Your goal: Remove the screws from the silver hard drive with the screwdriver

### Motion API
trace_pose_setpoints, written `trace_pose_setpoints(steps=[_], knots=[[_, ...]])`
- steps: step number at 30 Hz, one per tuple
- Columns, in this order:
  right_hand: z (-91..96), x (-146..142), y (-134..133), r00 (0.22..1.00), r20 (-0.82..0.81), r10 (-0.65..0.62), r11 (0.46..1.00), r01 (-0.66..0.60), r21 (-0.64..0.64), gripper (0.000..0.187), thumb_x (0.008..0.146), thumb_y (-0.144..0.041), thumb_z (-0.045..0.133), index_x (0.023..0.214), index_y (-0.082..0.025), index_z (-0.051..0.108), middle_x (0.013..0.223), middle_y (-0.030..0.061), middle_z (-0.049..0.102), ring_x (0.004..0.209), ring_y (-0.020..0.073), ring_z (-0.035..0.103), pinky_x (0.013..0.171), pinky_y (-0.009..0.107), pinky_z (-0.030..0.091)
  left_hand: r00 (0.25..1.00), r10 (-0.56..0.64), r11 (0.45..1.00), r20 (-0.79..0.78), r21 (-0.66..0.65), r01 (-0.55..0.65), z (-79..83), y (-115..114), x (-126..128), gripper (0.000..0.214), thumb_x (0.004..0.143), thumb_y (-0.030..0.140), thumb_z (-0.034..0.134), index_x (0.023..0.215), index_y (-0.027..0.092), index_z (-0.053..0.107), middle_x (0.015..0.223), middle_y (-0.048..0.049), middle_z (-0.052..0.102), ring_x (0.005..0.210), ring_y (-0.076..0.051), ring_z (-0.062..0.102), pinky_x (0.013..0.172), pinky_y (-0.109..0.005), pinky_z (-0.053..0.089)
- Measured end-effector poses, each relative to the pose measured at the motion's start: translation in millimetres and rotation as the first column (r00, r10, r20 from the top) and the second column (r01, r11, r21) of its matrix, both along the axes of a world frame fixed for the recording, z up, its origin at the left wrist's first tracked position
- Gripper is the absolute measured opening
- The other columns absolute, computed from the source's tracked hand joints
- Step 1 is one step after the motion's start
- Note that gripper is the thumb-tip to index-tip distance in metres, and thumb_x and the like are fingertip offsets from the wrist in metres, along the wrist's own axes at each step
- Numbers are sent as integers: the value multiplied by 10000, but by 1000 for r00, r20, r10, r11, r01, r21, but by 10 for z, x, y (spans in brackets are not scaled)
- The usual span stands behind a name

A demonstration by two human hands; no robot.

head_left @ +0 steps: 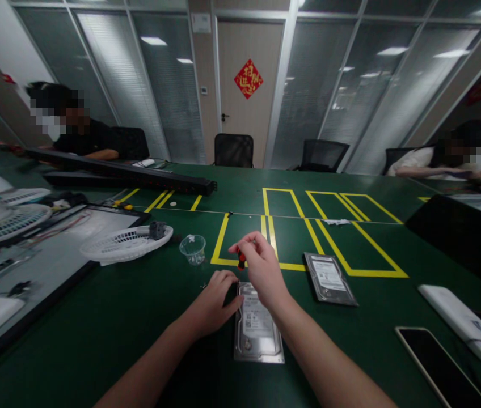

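A silver hard drive [257, 326] with a white label lies flat on the green table in front of me. My right hand [261, 266] is closed around a red and black screwdriver [241, 259], held upright over the drive's far left corner. The screwdriver's tip is too small and hidden to make out. My left hand [215, 300] rests at the drive's left edge, thumb on its side and fingers bent near that same corner; whether something small is between them cannot be seen. To the right lies a second hard drive [329, 277].
A clear plastic cup [193, 249] stands left of my hands, beside a white fan grille [126, 243]. On the right lie a phone [442, 365] and a white power bank [465, 323]. Yellow tape [368, 275] marks the table. Two people sit across, left and right.
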State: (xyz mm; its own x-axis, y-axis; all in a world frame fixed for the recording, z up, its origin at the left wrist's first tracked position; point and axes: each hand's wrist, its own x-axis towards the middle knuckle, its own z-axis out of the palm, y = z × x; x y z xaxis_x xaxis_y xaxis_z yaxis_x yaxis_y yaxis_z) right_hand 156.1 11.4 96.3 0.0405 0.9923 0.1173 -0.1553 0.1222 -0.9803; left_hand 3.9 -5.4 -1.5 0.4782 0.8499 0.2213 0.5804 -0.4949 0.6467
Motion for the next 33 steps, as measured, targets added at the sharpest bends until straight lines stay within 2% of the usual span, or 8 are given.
trace_pose_setpoints(steps=[5,11,15,21,25,30,33], knots=[[-7,21,10,997,65,29,997,-33,65,189,898,-379,651,778,-238,616,699,-32,542,678,163,513,616,302,414,1000,-17,1000,-7,-10,17,5,-1,-3,209,986,246,649,1194,227,640,1276,-106,634,1218,-297,566,1086,-502,503],[-1,13,12,1000,-4,31,999,-30,40,165,911,-387,645,851,-238,613,742,-14,640,639,157,509,558,292,397,1000,-10,1000,-7,4,10,-19,5,-15,237,980,245,656,1215,221,633,1278,-110,641,1225,-300,572,1090,-501,504],[20,26,12,1000,8,8,999,-8,49,177,876,-373,688,812,-231,605,721,-19,621,647,157,517,569,290,409,1000,13,1000,18,24,-13,-28,5,-5,293,973,247,667,1259,218,614,1310,-124,641,1250,-313,579,1104,-520,501],[32,69,33,992,123,-32,993,17,119,205,882,-397,681,799,-209,671,709,-20,608,699,167,562,670,308,441,982,69,983,176,154,-96,73,-13,18,310,958,194,665,1259,218,595,1250,-111,658,1178,-286,616,1026,-480,547],[30,93,41,981,183,-58,990,33,136,221,890,-399,661,832,-195,726,754,4,657,752,183,600,722,320,462,982,20,957,186,279,-72,174,-57,-6,237,981,187,635,1214,228,641,1364,-120,613,1330,-294,556,1145,-496,482],[40,98,30,980,196,-22,992,-3,125,226,888,-393,655,862,-190,750,743,6,666,732,184,614,690,316,470,998,-2,946,66,324,-19,167,-74,-6,481,995,222,638,1469,277,584,1622,-131,447,1508,-343,427,1226,-535,432],[40,83,32,970,239,-33,990,-1,144,214,897,-360,640,873,-187,764,777,13,699,750,180,632,709,315,479,998,-28,945,58,326,8,138,-55,5,522,1026,229,592,1542,267,518,1609,-134,479,1515,-334,434,1257,-538,412]])
